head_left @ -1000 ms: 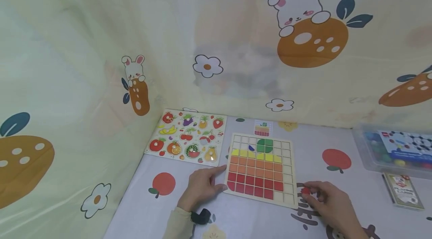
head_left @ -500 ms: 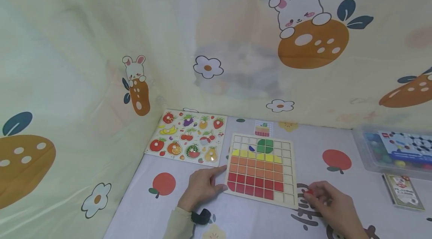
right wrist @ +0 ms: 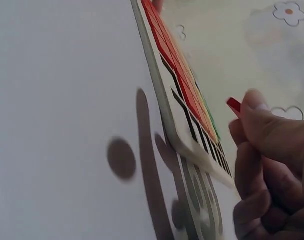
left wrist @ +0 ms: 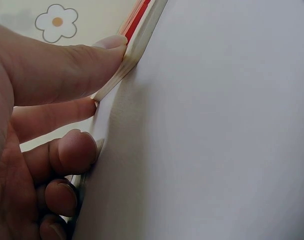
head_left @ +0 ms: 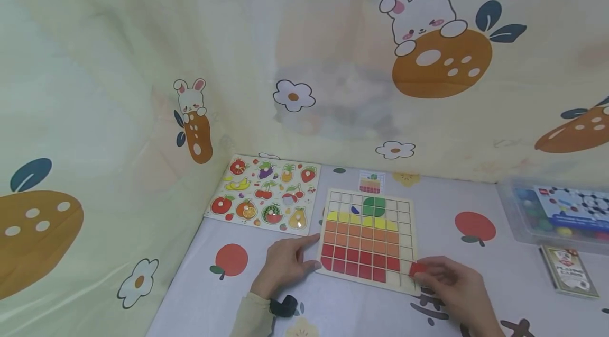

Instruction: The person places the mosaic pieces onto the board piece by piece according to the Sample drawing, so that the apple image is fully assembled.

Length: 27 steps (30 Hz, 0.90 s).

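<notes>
A square wooden grid board [head_left: 405, 242] lies on the table with red, orange and yellow rows of tiles, a green leaf shape and a small blue piece. Along its left edge, my left hand [head_left: 284, 263] touches the wood with thumb and extended index finger; in the left wrist view the thumb [left wrist: 66, 70] presses the side near a corner. My right hand [head_left: 457, 281] pinches a small red tile [head_left: 417, 269] between thumb and index finger, over the board's lower right edge. The right wrist view shows that red tile [right wrist: 234, 105] raised above the board, the other fingers curled.
A fruit puzzle board [head_left: 259, 226] lies at the back left. Behind the grid board is a small picture card [head_left: 370, 183]. To the right stand a clear plastic box [head_left: 518, 220] of coloured pieces and a playing card box [head_left: 568, 271]. A patterned cloth covers table and walls.
My right hand has moved left with the red tile, from beside the board to over its right edge. More of the tile shows now. The left hand stays put.
</notes>
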Available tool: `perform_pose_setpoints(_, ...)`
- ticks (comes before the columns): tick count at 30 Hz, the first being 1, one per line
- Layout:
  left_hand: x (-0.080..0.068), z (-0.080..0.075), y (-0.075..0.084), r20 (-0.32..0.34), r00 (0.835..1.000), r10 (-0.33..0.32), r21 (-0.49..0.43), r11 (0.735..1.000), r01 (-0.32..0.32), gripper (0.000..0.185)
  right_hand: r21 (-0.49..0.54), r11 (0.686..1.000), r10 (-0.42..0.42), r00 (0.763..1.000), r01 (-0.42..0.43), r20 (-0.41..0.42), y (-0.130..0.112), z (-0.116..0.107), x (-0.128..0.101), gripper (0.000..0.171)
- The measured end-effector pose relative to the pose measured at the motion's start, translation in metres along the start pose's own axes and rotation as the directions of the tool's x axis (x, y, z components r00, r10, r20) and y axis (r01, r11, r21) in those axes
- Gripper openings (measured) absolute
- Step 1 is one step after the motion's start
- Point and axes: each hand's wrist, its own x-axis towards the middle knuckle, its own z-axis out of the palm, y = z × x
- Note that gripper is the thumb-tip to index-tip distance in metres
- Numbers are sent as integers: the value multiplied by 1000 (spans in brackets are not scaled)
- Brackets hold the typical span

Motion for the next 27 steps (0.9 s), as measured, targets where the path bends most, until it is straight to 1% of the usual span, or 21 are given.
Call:
perform_pose_setpoints(3,0,0,0,2,1000,1,-2,1000,-1,64,12,1000,-10,997,9,74,-5,5,-1,43)
perform_pose_setpoints(6,-1,1,1,4,1000,0,-7,1000,0,64,-4,997,-73,992,74,107,-9,13,-3,35)
perform_pose_setpoints(11,-1,2,1,2,1000,7,-3,1000,-7,64,-75,982,-169,982,176,90,-12,22,-4,32)
perform_pose_setpoints(14,-1,2,1,-4,1000,14,6,1000,-14,64,-109,972,-202,976,210,77,-13,24,-3,29)
perform_pose_setpoints(17,-1,2,1,-6,1000,15,11,1000,-15,64,-126,968,-207,975,216,78,-14,25,-2,28)
perform_pose_setpoints(21,0,2,0,-3,1000,12,5,1000,-12,65,-129,972,-185,979,195,90,-15,25,-1,25)
perform_pose_setpoints(24,0,1,-1,-1,1000,10,-1,1000,-10,65,-132,969,-198,977,207,77,-15,26,0,21)
perform_pose_setpoints(27,-1,0,-1,3,1000,6,-6,1000,-6,65,-143,961,-231,972,236,50,-14,27,1,19)
